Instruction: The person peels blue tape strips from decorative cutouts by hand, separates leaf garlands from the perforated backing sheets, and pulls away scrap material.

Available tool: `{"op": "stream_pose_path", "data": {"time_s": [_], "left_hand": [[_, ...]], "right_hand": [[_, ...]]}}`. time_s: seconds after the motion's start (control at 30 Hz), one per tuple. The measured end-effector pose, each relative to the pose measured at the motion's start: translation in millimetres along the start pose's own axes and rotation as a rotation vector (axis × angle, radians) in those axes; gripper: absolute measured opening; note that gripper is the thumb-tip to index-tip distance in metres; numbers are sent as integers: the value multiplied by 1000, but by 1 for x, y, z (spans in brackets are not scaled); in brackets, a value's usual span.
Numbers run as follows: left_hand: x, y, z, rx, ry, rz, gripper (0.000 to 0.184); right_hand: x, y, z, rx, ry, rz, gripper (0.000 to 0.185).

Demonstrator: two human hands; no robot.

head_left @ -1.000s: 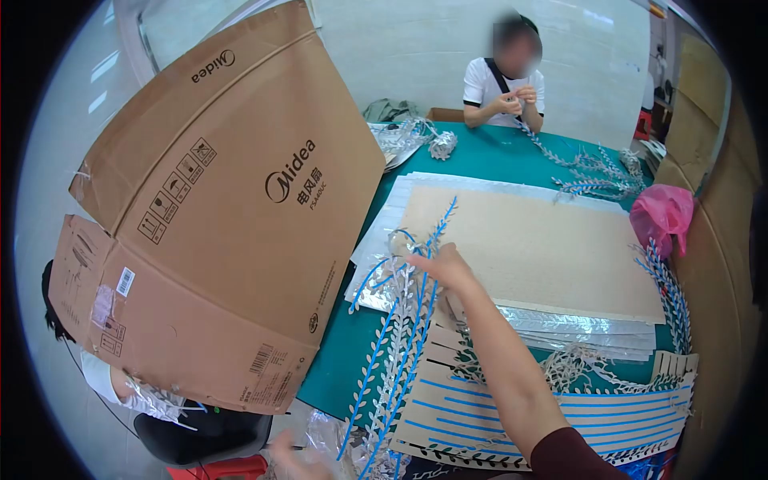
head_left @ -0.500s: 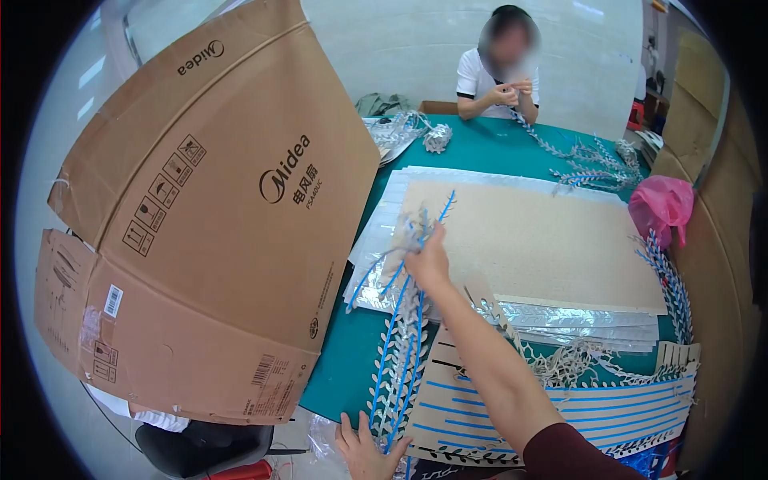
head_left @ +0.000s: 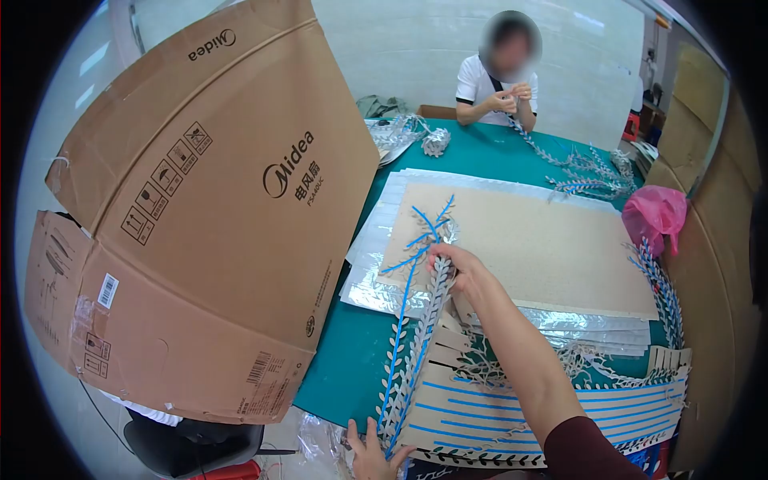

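Observation:
My right hand (head_left: 458, 268) is closed round the upper part of a bundle of silver-grey leaf strips (head_left: 428, 308) with blue lines, whose short ends fan out above the fingers over a beige board (head_left: 544, 240). My left hand (head_left: 374, 458) lies at the table's front edge with its fingers spread, by the lower ends of the strips. Under my right forearm is a cut sheet (head_left: 480, 408) with several blue stripes and leaf-shaped edges. Tangled grey offcuts (head_left: 576, 362) lie along its upper side.
A large cardboard box (head_left: 216, 216) stands on the left. Across the green table (head_left: 480, 148), a person (head_left: 496, 88) holds a leaf strip in both hands. A pink plastic bag (head_left: 656, 214) and more leaf strips (head_left: 662, 292) lie at the right, beside upright cardboard (head_left: 712, 320).
My left hand has come up to the table's front edge. My right hand has closed round the strips, which are gathered closer together, and their upper ends have shifted.

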State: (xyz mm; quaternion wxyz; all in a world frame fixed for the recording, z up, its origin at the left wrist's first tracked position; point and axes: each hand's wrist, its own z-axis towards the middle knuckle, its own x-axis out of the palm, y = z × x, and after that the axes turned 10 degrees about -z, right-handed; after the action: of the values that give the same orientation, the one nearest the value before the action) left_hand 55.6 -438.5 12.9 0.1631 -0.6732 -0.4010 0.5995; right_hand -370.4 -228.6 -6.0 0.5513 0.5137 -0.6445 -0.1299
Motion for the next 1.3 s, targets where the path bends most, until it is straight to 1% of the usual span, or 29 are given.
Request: {"op": "stream_pose_path", "data": {"time_s": [0.03,0.13,0.2,0.23,0.33,0.43,0.5,0.53,0.6,0.7,0.73,0.8,0.83,0.87,0.9,0.97,1.0,1.1,1.13,1.2,1.23,1.27,1.3], "left_hand": [[1,2,-1,-2,1,31,98],[4,4,0,16,-12,121,96],[6,7,0,54,-39,188,94],[6,6,-1,56,-46,170,92],[0,0,-1,70,-64,91,86],[0,6,-1,93,-92,-22,80],[0,12,-2,133,-122,-41,77],[-1,14,-1,125,-105,-62,68],[-3,18,1,103,-59,-102,51],[-5,31,5,193,-100,-255,71],[-5,27,8,292,-197,-132,54],[-9,17,8,25,-174,-259,50],[-9,13,8,-110,-162,-320,48],[-10,11,10,-264,-146,-435,41],[-6,21,10,-152,-188,-398,41],[-1,45,15,84,-276,-324,39],[-6,45,17,-63,-232,-419,34],[-27,38,29,-42,-212,-334,29],[-28,34,37,8,-300,-330,22],[-29,31,43,-77,-283,-360,23],[-29,33,43,-121,-281,-378,23],[-27,42,43,-45,-253,-400,34],[-27,46,40,-72,-233,-555,39]], "right_hand": [[-4,1,6,-38,74,-9,16],[43,15,-29,-433,-11,24,17],[50,23,-41,-450,28,-26,18],[52,24,-42,-458,47,-47,19],[47,19,-15,-355,-171,-245,16],[20,-6,21,-250,-283,-359,18],[3,-23,65,-326,-539,-706,37],[-2,-29,87,-359,-665,-882,47],[42,-16,64,-263,-948,-1256,74],[61,-23,65,-246,-1054,-1408,74],[60,-25,66,-279,-1015,-1371,73],[58,-25,68,-348,-944,-1299,72],[59,-25,71,-351,-975,-1286,71],[64,-24,74,-352,-1007,-1272,71],[64,-26,78,-351,-1039,-1257,71],[53,-32,101,-388,-968,-1219,63],[48,-34,114,-412,-933,-1198,59],[37,-23,138,-327,-447,-710,53],[37,-17,139,-262,-390,-580,57],[48,4,130,-135,-276,-322,65],[43,10,143,-213,-342,-485,70],[27,9,169,-286,-405,-647,75],[22,4,167,-317,-483,-786,81]]}}
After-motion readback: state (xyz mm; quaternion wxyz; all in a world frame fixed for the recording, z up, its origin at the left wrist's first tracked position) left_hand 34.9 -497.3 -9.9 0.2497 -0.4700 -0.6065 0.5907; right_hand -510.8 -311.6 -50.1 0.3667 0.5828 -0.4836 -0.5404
